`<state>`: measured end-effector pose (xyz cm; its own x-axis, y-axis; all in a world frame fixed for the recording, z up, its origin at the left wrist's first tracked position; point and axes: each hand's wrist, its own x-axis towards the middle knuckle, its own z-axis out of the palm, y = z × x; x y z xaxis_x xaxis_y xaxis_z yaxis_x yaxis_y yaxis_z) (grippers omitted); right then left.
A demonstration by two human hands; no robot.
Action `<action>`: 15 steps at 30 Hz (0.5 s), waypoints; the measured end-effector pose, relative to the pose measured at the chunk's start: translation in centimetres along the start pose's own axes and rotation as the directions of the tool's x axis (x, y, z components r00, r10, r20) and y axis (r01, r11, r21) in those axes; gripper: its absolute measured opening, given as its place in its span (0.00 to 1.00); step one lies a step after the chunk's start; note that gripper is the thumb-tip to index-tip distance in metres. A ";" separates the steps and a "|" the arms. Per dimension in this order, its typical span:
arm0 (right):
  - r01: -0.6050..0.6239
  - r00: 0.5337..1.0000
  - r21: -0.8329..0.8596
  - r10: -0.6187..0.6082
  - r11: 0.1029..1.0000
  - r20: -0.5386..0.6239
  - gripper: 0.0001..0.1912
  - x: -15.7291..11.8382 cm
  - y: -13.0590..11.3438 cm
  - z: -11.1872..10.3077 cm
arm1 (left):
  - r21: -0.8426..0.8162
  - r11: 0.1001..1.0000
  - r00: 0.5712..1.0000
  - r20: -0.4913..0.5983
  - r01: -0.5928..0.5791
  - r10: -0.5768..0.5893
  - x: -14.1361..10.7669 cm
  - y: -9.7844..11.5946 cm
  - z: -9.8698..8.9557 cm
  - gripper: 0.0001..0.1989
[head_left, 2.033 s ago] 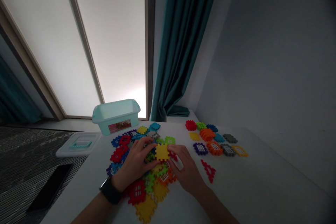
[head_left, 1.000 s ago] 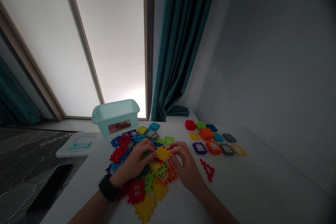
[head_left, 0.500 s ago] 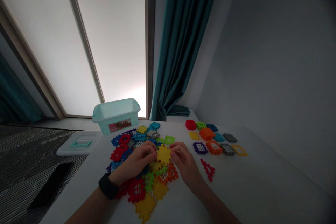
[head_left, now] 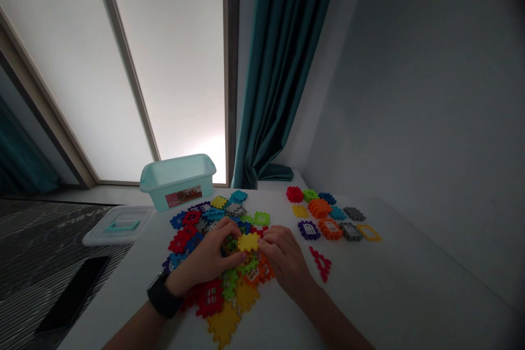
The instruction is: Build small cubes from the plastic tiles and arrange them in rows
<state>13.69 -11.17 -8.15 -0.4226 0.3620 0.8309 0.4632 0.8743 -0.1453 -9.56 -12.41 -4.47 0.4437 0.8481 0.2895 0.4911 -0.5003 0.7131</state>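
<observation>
Between my two hands is a yellow notched building tile [head_left: 248, 241], tilted above a heap of coloured tiles. My left hand [head_left: 214, 251], with a dark watch on its wrist, grips the tile's left side between thumb and fingers. At its right edge, my right hand [head_left: 284, 258] pinches with the fingers closed. Below and around them lie interlocking tiles, among them a red window tile [head_left: 210, 297], a large yellow tile [head_left: 223, 324] and an orange tile [head_left: 266, 269]. A green window tile [head_left: 261, 219] rests just beyond my hands.
Sorted stacks stand to the right, including orange tiles [head_left: 320, 208] and a purple window tile [head_left: 308, 230]. A red triangular frame [head_left: 320, 263] lies nearer. A mint bin [head_left: 180, 183] stands at the back left, beside a clear lid [head_left: 118, 225] and a black phone [head_left: 73, 294].
The yellow tile has tipped from facing me to a flatter angle and moved slightly left. My left fingers have shifted around it, and the camera view has moved a little.
</observation>
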 end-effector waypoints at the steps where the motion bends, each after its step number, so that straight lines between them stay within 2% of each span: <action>1: 0.005 1.000 -0.003 -0.005 1.000 0.012 0.12 0.0 0.0 0.0 | 0.009 1.000 1.000 -0.013 -0.005 0.005 0.0 -0.2 0.1 0.11; 7: -0.137 0.989 0.011 0.136 0.991 0.062 0.09 -0.4 0.0 0.6 | 0.075 0.994 0.986 -0.145 -0.077 0.088 0.1 -2.0 0.5 0.19; 12: -0.176 0.980 0.009 0.174 0.984 0.099 0.22 -0.8 0.3 0.7 | 0.113 0.984 0.967 -0.196 -0.140 0.160 0.1 -2.3 0.9 0.18; 15: -0.169 0.981 0.007 0.168 0.986 0.096 0.25 -0.9 0.3 0.7 | 0.108 0.981 0.965 -0.192 -0.162 0.180 0.1 -2.2 1.0 0.18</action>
<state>13.64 -10.98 -9.29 -0.4120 0.5329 0.7391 0.5228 0.8026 -0.2872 -9.86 -11.44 -6.65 0.3725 0.7616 0.5304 0.4908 -0.6467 0.5839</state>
